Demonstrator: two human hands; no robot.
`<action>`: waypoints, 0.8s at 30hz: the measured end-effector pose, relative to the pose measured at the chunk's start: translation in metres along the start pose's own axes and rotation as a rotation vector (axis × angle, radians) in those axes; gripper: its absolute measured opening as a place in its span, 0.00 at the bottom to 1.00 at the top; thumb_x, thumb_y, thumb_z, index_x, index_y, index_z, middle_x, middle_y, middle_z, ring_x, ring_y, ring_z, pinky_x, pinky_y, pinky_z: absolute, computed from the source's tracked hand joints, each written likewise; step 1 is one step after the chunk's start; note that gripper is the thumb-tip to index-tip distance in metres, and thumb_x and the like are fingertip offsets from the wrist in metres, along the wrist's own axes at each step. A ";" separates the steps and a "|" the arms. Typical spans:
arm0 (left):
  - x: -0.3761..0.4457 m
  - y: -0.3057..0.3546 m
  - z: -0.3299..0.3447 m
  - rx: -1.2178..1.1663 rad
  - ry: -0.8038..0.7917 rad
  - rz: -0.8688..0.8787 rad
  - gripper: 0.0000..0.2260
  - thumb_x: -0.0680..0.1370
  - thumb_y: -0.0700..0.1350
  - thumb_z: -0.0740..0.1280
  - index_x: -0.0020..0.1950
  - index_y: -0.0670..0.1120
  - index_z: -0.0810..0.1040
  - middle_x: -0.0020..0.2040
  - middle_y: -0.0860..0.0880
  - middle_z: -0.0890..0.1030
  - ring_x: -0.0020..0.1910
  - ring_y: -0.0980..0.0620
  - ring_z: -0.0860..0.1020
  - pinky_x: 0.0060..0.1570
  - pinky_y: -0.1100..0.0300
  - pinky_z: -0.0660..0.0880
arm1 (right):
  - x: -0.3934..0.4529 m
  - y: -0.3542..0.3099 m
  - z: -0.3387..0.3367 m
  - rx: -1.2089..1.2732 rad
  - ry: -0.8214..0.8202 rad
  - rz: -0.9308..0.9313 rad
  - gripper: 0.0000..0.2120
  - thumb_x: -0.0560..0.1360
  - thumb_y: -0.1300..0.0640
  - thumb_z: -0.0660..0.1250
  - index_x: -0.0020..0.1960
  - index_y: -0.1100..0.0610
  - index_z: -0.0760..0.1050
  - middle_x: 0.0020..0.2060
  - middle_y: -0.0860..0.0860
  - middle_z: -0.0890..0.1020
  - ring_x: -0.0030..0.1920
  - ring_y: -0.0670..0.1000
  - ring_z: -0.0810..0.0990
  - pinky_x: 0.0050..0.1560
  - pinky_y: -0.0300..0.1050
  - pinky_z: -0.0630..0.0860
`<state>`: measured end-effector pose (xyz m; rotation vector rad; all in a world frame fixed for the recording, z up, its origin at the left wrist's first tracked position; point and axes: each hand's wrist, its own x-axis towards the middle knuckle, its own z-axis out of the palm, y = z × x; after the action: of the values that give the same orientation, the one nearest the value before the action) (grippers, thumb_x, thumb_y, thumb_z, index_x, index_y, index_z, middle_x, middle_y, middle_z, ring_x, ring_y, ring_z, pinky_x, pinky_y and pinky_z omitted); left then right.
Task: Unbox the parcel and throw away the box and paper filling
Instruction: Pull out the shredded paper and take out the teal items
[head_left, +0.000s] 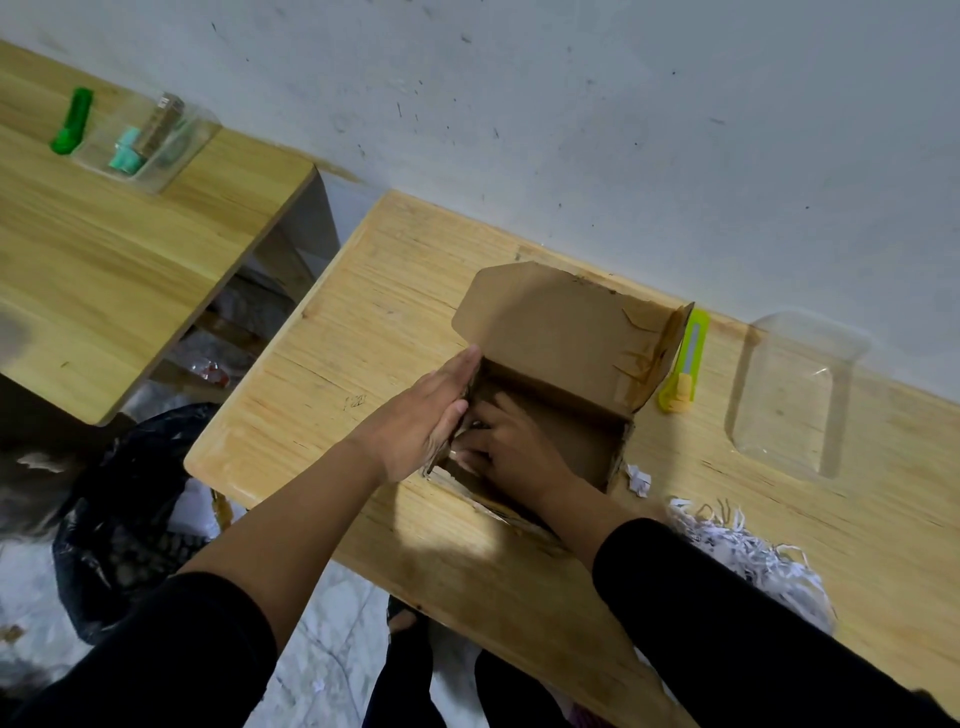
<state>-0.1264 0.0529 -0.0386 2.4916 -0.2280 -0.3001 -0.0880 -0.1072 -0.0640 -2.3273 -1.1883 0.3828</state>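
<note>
An open brown cardboard box (566, 332) stands on the wooden table (374, 322) with its lid flap tipped back toward the wall. My left hand (426, 415) lies flat, fingers together, against the box's left wall from outside. My right hand (511, 447) reaches inside the box at its left end, fingers curled around something small and dark that I cannot make out. A heap of white shredded paper filling (748, 556) rests on the table to the right of my right sleeve. One crumpled paper scrap (638, 479) sits by the box's right corner.
A yellow-green utility knife (684, 364) lies right of the box. Further right is a clear plastic tray (795, 395). A black rubbish bag (119, 519) stands open on the floor at the left. A second table (104, 270) carries a clear tray (150, 140) and a green item (72, 122).
</note>
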 end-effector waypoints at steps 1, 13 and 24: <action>0.000 0.001 0.000 -0.001 -0.002 -0.003 0.25 0.82 0.46 0.49 0.75 0.52 0.39 0.77 0.53 0.50 0.72 0.63 0.49 0.67 0.76 0.46 | 0.000 -0.001 0.000 0.014 0.012 0.007 0.05 0.69 0.58 0.69 0.43 0.57 0.83 0.41 0.56 0.82 0.42 0.60 0.75 0.40 0.47 0.72; -0.001 0.004 -0.001 -0.005 0.022 -0.007 0.25 0.82 0.45 0.50 0.76 0.52 0.41 0.77 0.52 0.51 0.75 0.55 0.53 0.69 0.67 0.50 | -0.015 0.019 -0.030 -0.104 -0.283 -0.093 0.21 0.76 0.65 0.59 0.67 0.50 0.70 0.71 0.56 0.67 0.69 0.60 0.62 0.69 0.56 0.63; -0.002 0.007 -0.002 -0.028 0.020 -0.024 0.24 0.82 0.48 0.49 0.75 0.57 0.40 0.77 0.53 0.51 0.74 0.56 0.53 0.70 0.63 0.53 | -0.018 0.013 -0.025 -0.041 -0.140 0.074 0.11 0.75 0.65 0.62 0.55 0.59 0.80 0.57 0.56 0.79 0.59 0.56 0.74 0.60 0.52 0.74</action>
<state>-0.1285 0.0490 -0.0326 2.4702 -0.1849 -0.2854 -0.0784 -0.1360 -0.0495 -2.4189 -1.1869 0.5610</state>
